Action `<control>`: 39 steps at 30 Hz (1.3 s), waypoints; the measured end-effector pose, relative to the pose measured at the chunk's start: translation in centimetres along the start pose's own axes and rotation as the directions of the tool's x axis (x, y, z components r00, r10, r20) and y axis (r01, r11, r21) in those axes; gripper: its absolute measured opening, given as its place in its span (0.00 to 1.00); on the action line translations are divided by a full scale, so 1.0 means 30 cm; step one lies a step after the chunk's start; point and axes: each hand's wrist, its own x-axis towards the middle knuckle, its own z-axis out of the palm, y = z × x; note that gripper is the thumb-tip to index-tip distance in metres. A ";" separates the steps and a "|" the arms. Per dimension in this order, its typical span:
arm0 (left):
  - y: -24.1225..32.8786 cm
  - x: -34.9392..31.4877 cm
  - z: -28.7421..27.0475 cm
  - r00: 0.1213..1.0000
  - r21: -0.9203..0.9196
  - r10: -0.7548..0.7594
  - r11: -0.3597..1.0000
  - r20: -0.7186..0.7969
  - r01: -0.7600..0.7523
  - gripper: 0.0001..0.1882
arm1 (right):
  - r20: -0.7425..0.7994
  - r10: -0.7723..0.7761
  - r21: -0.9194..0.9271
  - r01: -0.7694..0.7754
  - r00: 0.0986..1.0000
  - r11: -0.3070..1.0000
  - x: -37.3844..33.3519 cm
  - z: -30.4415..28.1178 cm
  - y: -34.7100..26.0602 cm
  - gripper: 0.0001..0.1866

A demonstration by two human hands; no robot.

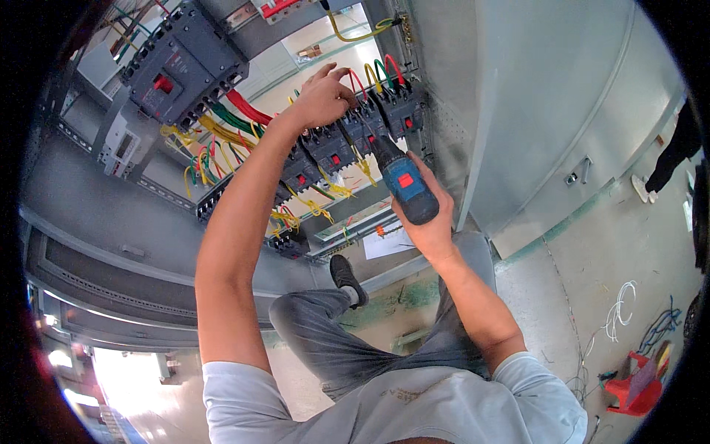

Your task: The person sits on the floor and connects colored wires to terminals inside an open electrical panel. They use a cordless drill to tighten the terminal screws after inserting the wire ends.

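My right hand (431, 214) is wrapped around a blue and black cordless screwdriver (408, 189). The tool's nose points up and left at a row of dark moulded-case circuit breakers (336, 157) with red switches. Its tip meets the terminal end of one breaker, close to my left fingers. My left hand (323, 102) reaches over the top of this row with its fingers curled. A thin red wire (356, 80) runs from the fingertips down to the terminals; the exact grip is partly hidden. Yellow, green and red wires (381, 74) loop from the breakers to the right.
A larger breaker (185, 66) with thick red, green and yellow cables sits at upper left. Grey cabinet walls and a door (555, 133) enclose the right side. Loose white cable (620, 311) and a red stool-like object (634, 385) lie on the floor. Another person's leg (665, 159) shows far right.
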 end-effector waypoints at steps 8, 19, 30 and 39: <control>0.003 0.021 -0.011 0.999 -0.048 -0.010 0.999 0.052 0.013 0.15 | -0.006 0.091 0.374 -0.082 0.996 0.924 -0.046 0.009 0.184 0.38; 0.020 0.045 -0.044 0.990 -0.108 -0.049 0.992 0.132 0.064 0.15 | -0.031 -0.111 0.085 0.113 0.993 0.990 -0.056 -0.006 0.191 0.38; -0.031 0.097 -0.140 0.990 -0.424 -0.106 0.895 0.090 0.134 0.20 | -0.048 -0.079 0.114 0.084 0.996 0.990 -0.036 -0.023 0.194 0.38; -0.140 0.110 -0.220 0.904 -0.398 -0.112 0.870 0.414 0.290 0.28 | -0.053 -0.124 0.094 0.128 0.991 0.987 -0.047 -0.074 0.173 0.42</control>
